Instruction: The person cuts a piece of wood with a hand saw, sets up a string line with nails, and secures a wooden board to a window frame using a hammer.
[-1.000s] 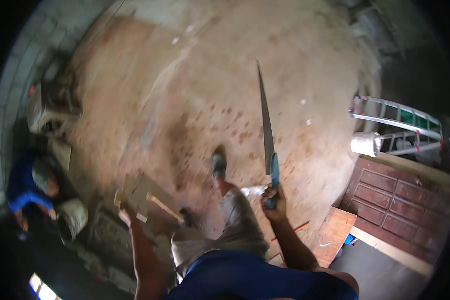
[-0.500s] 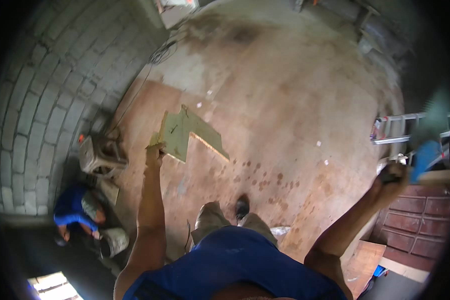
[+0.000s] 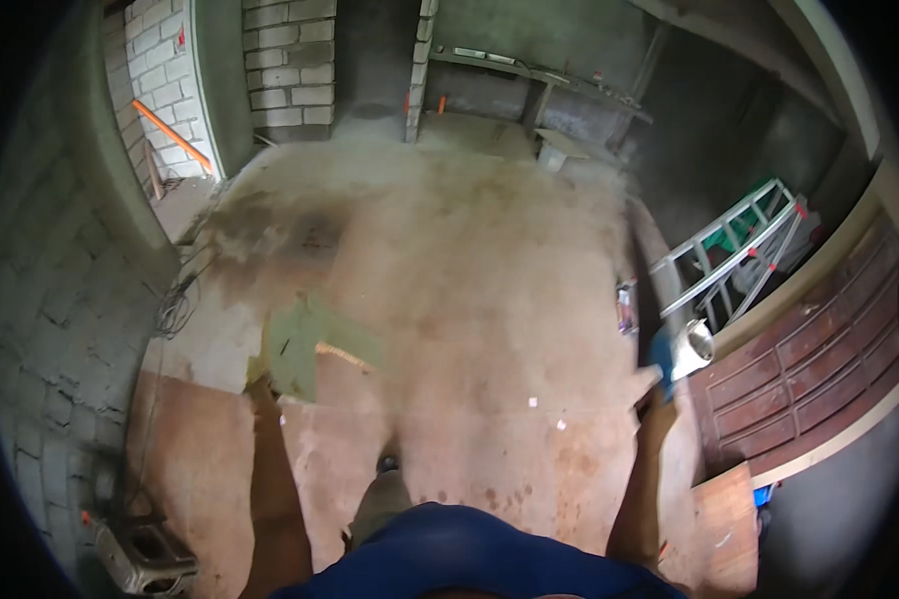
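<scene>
My left hand (image 3: pixel 261 387) is closed on the edge of a pale green board (image 3: pixel 295 349), holding it out over the floor. The board has a notch with a raw, light-coloured cut edge, and it is slightly smeared by motion. Out to the right, my right hand (image 3: pixel 655 397) grips what looks like a handsaw (image 3: pixel 662 361) by its blue handle. A dark blurred strip running up from the handle may be its blade. My two hands are far apart, and the saw does not touch the board.
An aluminium ladder (image 3: pixel 714 255) leans at the right, beside a reddish-brown panelled door (image 3: pixel 809 349) lying on its side. A white container (image 3: pixel 694 349) sits near the saw. A plastic stool (image 3: pixel 145 554) stands lower left, with coiled cable (image 3: pixel 175 309) by the block wall.
My view has lifted and swung, showing the far walls and doorways. The other person at the left has left the picture. Both hands keep their hold on the board and the saw.
</scene>
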`<action>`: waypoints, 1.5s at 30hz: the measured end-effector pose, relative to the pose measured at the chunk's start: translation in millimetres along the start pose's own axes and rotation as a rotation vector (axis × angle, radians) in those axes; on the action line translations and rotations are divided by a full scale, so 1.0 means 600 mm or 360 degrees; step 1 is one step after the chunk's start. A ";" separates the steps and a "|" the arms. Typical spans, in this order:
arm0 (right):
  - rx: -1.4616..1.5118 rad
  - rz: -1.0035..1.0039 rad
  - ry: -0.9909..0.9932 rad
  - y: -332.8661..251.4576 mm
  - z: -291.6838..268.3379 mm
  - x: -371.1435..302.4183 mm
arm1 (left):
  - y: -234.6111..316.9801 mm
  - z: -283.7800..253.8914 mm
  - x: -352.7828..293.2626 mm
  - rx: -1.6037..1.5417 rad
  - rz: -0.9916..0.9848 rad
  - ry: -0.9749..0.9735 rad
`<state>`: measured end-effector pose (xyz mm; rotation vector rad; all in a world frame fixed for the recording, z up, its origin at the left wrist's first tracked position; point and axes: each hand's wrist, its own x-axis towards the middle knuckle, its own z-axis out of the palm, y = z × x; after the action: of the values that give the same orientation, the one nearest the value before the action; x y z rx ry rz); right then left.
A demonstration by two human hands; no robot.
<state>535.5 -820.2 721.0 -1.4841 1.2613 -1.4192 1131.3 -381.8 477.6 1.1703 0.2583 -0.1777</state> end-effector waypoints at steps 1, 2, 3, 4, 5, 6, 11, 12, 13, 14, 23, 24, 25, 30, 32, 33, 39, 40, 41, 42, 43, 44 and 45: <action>-0.0305 0.0026 -0.0119 0.062 0.001 -0.016 | 0.002 -0.018 0.050 0.0215 -0.0094 0.0022; -0.0590 0.0190 -0.0236 0.124 -0.015 -0.020 | -0.027 0.017 0.074 0.0244 -0.0072 0.0064; -0.0887 0.0022 -0.0321 0.225 -0.014 -0.033 | -0.024 -0.021 0.129 0.0334 -0.0038 0.0070; -0.1463 -0.0112 -0.0355 0.287 -0.029 -0.064 | -0.067 0.005 0.133 0.0256 0.0023 0.0154; -0.1562 0.0065 -0.0587 0.272 0.012 -0.112 | -0.064 -0.050 0.159 0.0615 0.0043 0.0200; -0.1788 0.0231 -0.0788 0.300 0.018 -0.139 | -0.060 -0.088 0.192 0.0986 0.0057 0.0206; -0.2184 0.1244 -0.1437 0.444 -0.040 -0.278 | -0.116 -0.058 0.271 0.3118 0.0591 -0.0106; -0.2098 0.1495 -0.1552 0.444 -0.022 -0.286 | -0.110 -0.053 0.277 0.3346 0.0466 -0.0122; -0.2019 0.1675 -0.1629 0.449 0.003 -0.286 | -0.103 -0.047 0.282 0.3568 0.0310 -0.0225; -0.1935 0.1812 -0.1688 0.455 0.031 -0.274 | -0.093 -0.032 0.291 0.3595 0.0329 -0.0216; -0.1741 0.1935 -0.2209 0.605 0.315 0.056 | -0.083 0.297 0.418 0.4727 -0.1000 -0.0977; -0.1735 0.1832 -0.2243 0.632 0.356 0.123 | -0.082 0.356 0.450 0.4565 -0.0657 -0.0730; -0.1665 0.1816 -0.2116 0.653 0.400 0.193 | -0.088 0.422 0.485 0.4329 -0.0380 -0.0541; -0.0844 0.1771 -0.1211 0.587 0.730 0.621 | -0.146 0.680 0.615 0.2460 0.0052 -0.0034; -0.0529 0.1822 -0.1174 0.584 0.826 0.767 | -0.187 0.787 0.666 0.1779 0.0013 0.0006; -0.0562 0.1797 -0.1182 0.569 0.881 0.833 | -0.203 0.836 0.694 0.1823 0.0122 -0.0033; -0.0826 0.1952 -0.1273 0.683 1.077 1.070 | -0.347 1.237 0.948 0.1912 0.0750 -0.0345; -0.0807 0.2152 -0.1218 0.737 1.087 1.090 | -0.376 1.343 1.009 0.1847 0.0738 -0.0376; -0.0761 0.1998 -0.1251 0.740 1.128 1.084 | -0.385 1.389 1.049 0.1849 0.0626 -0.0289; -0.0899 0.1906 -0.1349 0.735 1.155 1.079 | -0.403 1.453 1.088 0.1850 0.0499 -0.0264; -0.1419 0.2042 -0.1516 0.717 1.206 1.102 | -0.418 1.533 1.132 0.1852 0.0406 -0.0235; -0.1548 0.1997 -0.1542 0.694 1.217 1.122 | -0.444 1.627 1.156 0.1838 0.0388 -0.0269; -0.1652 0.1968 -0.1562 0.674 1.226 1.121 | -0.462 1.721 1.178 0.1837 0.0573 -0.0327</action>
<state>1134.1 -1663.4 424.8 -1.1582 1.6943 0.8083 1843.7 -1444.9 403.8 2.2957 -0.2985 -0.1220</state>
